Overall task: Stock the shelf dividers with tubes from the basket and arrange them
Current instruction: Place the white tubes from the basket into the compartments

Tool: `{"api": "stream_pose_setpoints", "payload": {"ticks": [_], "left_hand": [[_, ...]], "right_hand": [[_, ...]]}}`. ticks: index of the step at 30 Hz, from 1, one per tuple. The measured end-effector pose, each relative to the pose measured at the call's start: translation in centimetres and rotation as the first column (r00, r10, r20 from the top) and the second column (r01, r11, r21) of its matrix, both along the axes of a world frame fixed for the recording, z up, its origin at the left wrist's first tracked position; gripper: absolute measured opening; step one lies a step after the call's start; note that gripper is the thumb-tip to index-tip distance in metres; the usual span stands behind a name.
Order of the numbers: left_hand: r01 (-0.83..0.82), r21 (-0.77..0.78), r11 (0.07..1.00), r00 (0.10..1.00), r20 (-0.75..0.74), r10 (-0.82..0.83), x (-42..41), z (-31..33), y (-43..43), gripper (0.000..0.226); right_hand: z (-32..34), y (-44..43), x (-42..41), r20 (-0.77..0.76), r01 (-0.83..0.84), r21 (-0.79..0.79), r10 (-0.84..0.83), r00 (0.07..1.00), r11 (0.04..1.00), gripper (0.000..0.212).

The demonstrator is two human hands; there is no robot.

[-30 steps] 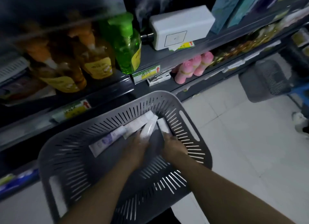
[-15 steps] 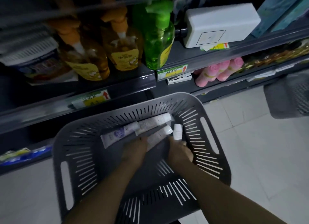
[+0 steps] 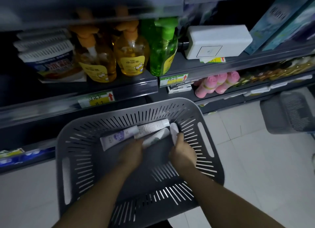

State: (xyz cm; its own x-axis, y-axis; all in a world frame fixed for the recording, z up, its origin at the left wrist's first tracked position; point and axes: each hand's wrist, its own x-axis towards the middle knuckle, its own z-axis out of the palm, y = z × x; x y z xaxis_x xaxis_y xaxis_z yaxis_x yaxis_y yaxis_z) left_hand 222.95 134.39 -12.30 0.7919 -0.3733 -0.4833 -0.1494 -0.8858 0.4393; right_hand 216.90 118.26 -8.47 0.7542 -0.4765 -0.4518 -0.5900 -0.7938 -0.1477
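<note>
Bare left forearm (image 3: 95, 193) (right forearm (image 3: 221, 193) likewise)

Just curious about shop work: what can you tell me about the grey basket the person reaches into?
A dark grey plastic basket, rectangular with rounded corners, its walls and bottom cut with slits, a long handle slot at each end. It sits upright in front of the shelves, over pale floor tiles. Tubes lie along its far side. The left hand rests on them; the right hand pinches a white tube inside.
</note>
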Motion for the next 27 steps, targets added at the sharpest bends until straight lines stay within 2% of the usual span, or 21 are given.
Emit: {"api": "stream_pose_setpoints", "payload": {"ticks": [2, 5, 8, 9, 11, 13, 16, 21, 25, 27], "left_hand": [[-0.138, -0.137, 0.981, 0.99, 0.019, 0.141, 0.4, 1.9, 0.7, 0.033], [-0.275, -0.273, 0.922, 0.955, 0.03, 0.294, 1.2, 4.9, 1.6, 0.026], [-0.379, -0.375, 0.846, 0.917, -0.028, 0.398, 2.0, 8.1, 2.9, 0.008], [-0.395, -0.395, 0.829, 0.907, -0.027, 0.419, 2.1, 9.1, 3.5, 0.01], [-0.394, -0.448, 0.803, 0.897, 0.003, 0.442, 2.1, 11.5, 4.9, 0.01], [-0.363, -0.477, 0.8, 0.89, 0.078, 0.449, 1.8, 14.2, 6.6, 0.013], [-0.276, -0.497, 0.822, 0.867, 0.241, 0.437, 0.9, 18.2, 9.7, 0.022], [-0.292, -0.636, 0.714, 0.808, 0.236, 0.541, -2.1, 24.6, 16.9, 0.008], [-0.299, -0.709, 0.639, 0.736, 0.256, 0.627, -5.6, 29.1, 23.7, 0.008], [-0.326, -0.717, 0.617, 0.704, 0.251, 0.664, -7.2, 31.0, 26.9, 0.009]], "right_hand": [[1.4, -0.4, 0.3, 0.093, 0.082, 0.042, -0.085, 0.992, 0.996, 0.028], [3.8, -0.5, 0.6, 0.266, 0.107, 0.065, -0.121, 0.956, 0.992, 0.024], [6.1, 0.8, 1.6, 0.416, 0.101, 0.182, -0.17, 0.893, 0.978, 0.025], [6.9, 1.4, 1.9, 0.442, 0.099, 0.229, -0.194, 0.876, 0.968, 0.022], [8.9, 2.8, 2.5, 0.486, 0.07, 0.305, -0.218, 0.846, 0.95, 0.02], [11.1, 4.4, 2.6, 0.536, 0.006, 0.343, -0.2, 0.82, 0.939, 0.028], [14.2, 7.2, 2.6, 0.605, -0.107, 0.362, -0.145, 0.783, 0.926, 0.012], [20.0, 13.7, 1.8, 0.7, -0.291, 0.375, -0.063, 0.711, 0.88, 0.022], [24.2, 19.9, 0.4, 0.764, -0.408, 0.417, -0.071, 0.641, 0.812, 0.008], [26.1, 23.1, -0.3, 0.767, -0.45, 0.454, -0.081, 0.636, 0.769, 0.01]]}}
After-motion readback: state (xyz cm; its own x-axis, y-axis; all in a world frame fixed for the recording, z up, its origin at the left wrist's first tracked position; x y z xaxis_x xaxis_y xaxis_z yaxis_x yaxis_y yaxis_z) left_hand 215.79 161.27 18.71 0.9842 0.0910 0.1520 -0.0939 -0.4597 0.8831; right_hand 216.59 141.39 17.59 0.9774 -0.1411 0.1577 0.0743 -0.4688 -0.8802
